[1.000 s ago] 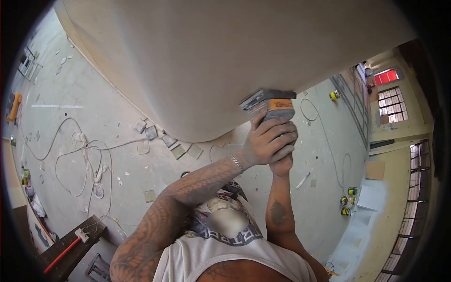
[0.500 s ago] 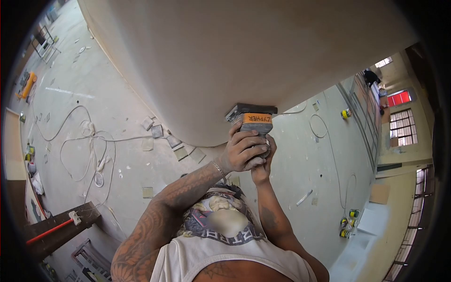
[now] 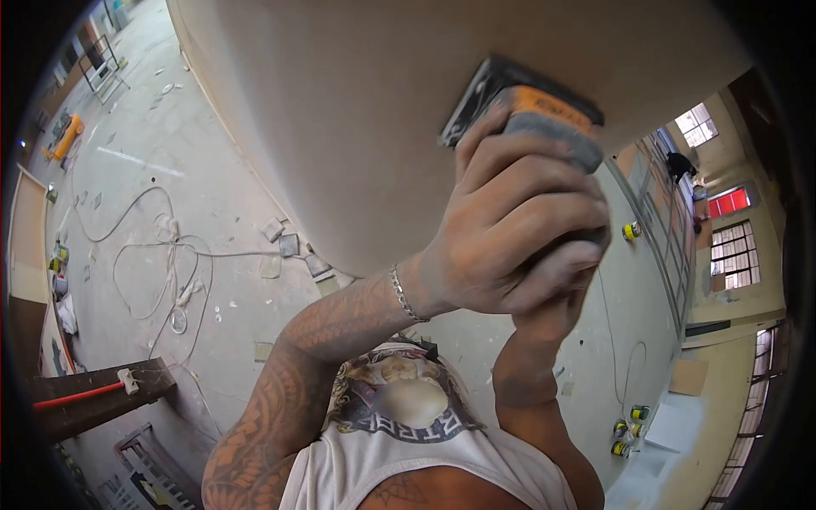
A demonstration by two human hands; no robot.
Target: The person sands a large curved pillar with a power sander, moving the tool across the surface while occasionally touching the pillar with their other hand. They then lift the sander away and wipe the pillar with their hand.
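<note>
An electric sander [image 3: 552,127] with an orange band, a grey body and a dark flat pad rests its pad against a broad, pale, smooth curved panel [image 3: 357,110]. My left hand [image 3: 510,221], dusty and with a chain bracelet at the wrist, wraps its fingers around the sander's body. Behind and below it is my right hand [image 3: 548,321], closed at the sander's lower end; its fingers are mostly hidden by the left hand. The lettering on the orange band is blurred.
Pale cords [image 3: 174,242] lie looped on the dusty floor, with square pieces [image 3: 289,245] by the panel's foot. Cans [image 3: 625,429] stand at right. A dark beam [image 3: 102,398] carries a red pole at lower left. Another person [image 3: 680,166] is far off at right.
Both hands have moved the sander up and to the right along the panel, and it has turned clockwise. Hands and sander look larger, closer to the camera.
</note>
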